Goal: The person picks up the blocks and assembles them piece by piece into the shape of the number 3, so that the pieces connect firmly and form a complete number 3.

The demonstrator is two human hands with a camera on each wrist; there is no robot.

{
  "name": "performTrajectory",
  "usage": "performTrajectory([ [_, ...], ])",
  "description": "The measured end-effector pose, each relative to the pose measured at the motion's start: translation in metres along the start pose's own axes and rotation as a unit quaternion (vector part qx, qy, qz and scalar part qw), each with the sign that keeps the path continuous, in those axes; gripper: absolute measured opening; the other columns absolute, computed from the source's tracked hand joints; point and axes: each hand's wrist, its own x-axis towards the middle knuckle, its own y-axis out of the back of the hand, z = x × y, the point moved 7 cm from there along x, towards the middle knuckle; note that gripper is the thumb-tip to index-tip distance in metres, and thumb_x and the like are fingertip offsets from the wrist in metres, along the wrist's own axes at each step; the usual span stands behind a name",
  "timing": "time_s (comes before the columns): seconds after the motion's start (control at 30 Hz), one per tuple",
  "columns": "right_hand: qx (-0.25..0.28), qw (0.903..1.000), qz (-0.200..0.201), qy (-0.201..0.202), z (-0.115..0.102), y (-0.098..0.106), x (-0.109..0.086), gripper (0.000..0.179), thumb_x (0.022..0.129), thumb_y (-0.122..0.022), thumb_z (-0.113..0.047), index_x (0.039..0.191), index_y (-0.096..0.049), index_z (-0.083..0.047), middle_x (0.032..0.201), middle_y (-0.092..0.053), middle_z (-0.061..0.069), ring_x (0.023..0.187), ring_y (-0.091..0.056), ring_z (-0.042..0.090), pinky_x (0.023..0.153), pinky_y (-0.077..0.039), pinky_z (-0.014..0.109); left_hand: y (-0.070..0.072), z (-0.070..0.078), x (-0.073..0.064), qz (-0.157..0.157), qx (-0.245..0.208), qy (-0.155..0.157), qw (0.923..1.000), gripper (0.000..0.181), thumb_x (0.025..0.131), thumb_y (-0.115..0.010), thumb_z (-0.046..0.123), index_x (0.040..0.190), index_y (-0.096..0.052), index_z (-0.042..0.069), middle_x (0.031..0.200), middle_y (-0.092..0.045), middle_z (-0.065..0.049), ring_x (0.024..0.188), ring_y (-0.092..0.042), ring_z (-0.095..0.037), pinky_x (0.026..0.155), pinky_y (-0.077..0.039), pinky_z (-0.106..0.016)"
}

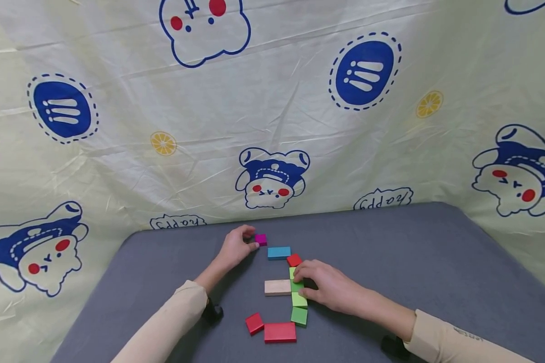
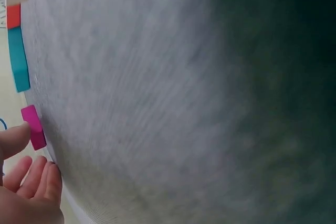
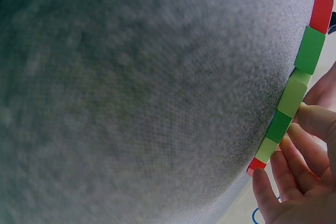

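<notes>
At the far end of the table my left hand (image 1: 238, 246) is beside a magenta block (image 1: 261, 240). The thumb tip meets the edge of that block (image 2: 33, 127) in the left wrist view, while the other fingers stay apart from it. My right hand (image 1: 329, 285) rests its fingertips and thumb along the right side of a column of light green (image 1: 299, 300) and dark green (image 1: 297, 286) blocks. At the column's top sits a small red block (image 1: 294, 260), and a blue block (image 1: 279, 253) lies between it and the magenta one.
A pale wooden block (image 1: 277, 288) extends left from the column. Nearer me are a lower green block (image 1: 299, 316), a long red block (image 1: 280, 333) and a tilted red block (image 1: 255, 323). Behind the grey table (image 1: 368, 242) hangs a printed cloth (image 1: 272, 101).
</notes>
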Motion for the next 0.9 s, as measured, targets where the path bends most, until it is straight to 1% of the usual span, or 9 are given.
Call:
performTrajectory([
  [0.07, 0.000, 1.0000, 0.000, -0.002, 0.0003, 0.0005, -0.0003, 0.023, 0.087, -0.076, -0.018, 0.109, -0.071, -0.015, 0.117, -0.059, -0.005, 0.112, -0.053, 0.019, 0.094, -0.047, 0.045, -0.0013, 0.0001, 0.0017, -0.008, 0.002, 0.001, 1.0000, 0.038, 0.087, -0.075, 0.008, 0.122, -0.063, 0.001, 0.116, -0.065, -0.014, 0.109, -0.059, -0.029, 0.096, -0.045, -0.045],
  [0.2, -0.001, 1.0000, 0.002, 0.001, 0.0004, 0.0011, -0.0004, 0.023, 0.087, -0.076, -0.018, 0.109, -0.071, -0.015, 0.117, -0.059, -0.004, 0.112, -0.053, 0.019, 0.094, -0.047, 0.045, -0.0034, 0.0024, 0.0034, -0.020, 0.004, -0.006, 0.9998, 0.036, 0.087, -0.074, 0.007, 0.122, -0.064, 0.001, 0.115, -0.065, -0.013, 0.109, -0.059, -0.028, 0.097, -0.044, -0.045],
  [0.33, 0.000, 1.0000, 0.001, 0.001, 0.0010, 0.0007, 0.0001, 0.023, 0.088, -0.075, -0.019, 0.110, -0.071, -0.016, 0.117, -0.059, -0.005, 0.112, -0.053, 0.018, 0.095, -0.047, 0.044, -0.0054, 0.0045, 0.0034, -0.029, 0.022, -0.016, 0.9992, 0.029, 0.088, -0.073, 0.006, 0.116, -0.067, 0.002, 0.111, -0.066, -0.012, 0.104, -0.059, -0.027, 0.095, -0.044, -0.045],
  [0.47, 0.001, 1.0000, 0.001, 0.000, 0.0014, 0.0005, 0.0004, 0.023, 0.088, -0.075, -0.020, 0.110, -0.071, -0.016, 0.118, -0.059, -0.005, 0.112, -0.053, 0.018, 0.095, -0.046, 0.044, -0.0047, 0.0057, 0.0026, -0.028, 0.032, -0.017, 0.9990, 0.023, 0.088, -0.073, 0.007, 0.111, -0.069, 0.002, 0.108, -0.066, -0.012, 0.100, -0.058, -0.027, 0.093, -0.045, -0.046],
  [0.63, 0.001, 1.0000, 0.001, 0.003, 0.0020, -0.0004, 0.0005, 0.023, 0.088, -0.075, -0.019, 0.109, -0.071, -0.016, 0.117, -0.059, -0.005, 0.112, -0.053, 0.018, 0.095, -0.047, 0.044, -0.0028, 0.0053, 0.0017, -0.029, 0.033, -0.008, 0.9990, 0.022, 0.089, -0.072, 0.006, 0.110, -0.069, 0.001, 0.108, -0.066, -0.012, 0.099, -0.058, -0.027, 0.093, -0.046, -0.045],
  [0.77, -0.001, 1.0000, 0.000, -0.004, 0.0035, -0.0009, 0.0008, 0.023, 0.088, -0.075, -0.020, 0.110, -0.071, -0.016, 0.118, -0.059, -0.005, 0.113, -0.053, 0.018, 0.096, -0.046, 0.044, -0.0017, 0.0058, 0.0002, -0.030, 0.030, -0.003, 0.9991, 0.022, 0.089, -0.071, 0.007, 0.110, -0.069, 0.001, 0.106, -0.066, -0.012, 0.098, -0.058, -0.026, 0.093, -0.046, -0.045],
  [0.9, -0.003, 0.9999, -0.002, -0.010, 0.0045, -0.0014, 0.0009, 0.024, 0.088, -0.075, -0.021, 0.111, -0.071, -0.017, 0.118, -0.059, -0.005, 0.113, -0.053, 0.018, 0.096, -0.046, 0.044, -0.0006, 0.0071, -0.0025, -0.032, 0.029, -0.005, 0.9991, 0.022, 0.090, -0.071, 0.007, 0.110, -0.068, 0.000, 0.106, -0.066, -0.012, 0.096, -0.058, -0.025, 0.092, -0.046, -0.045],
])
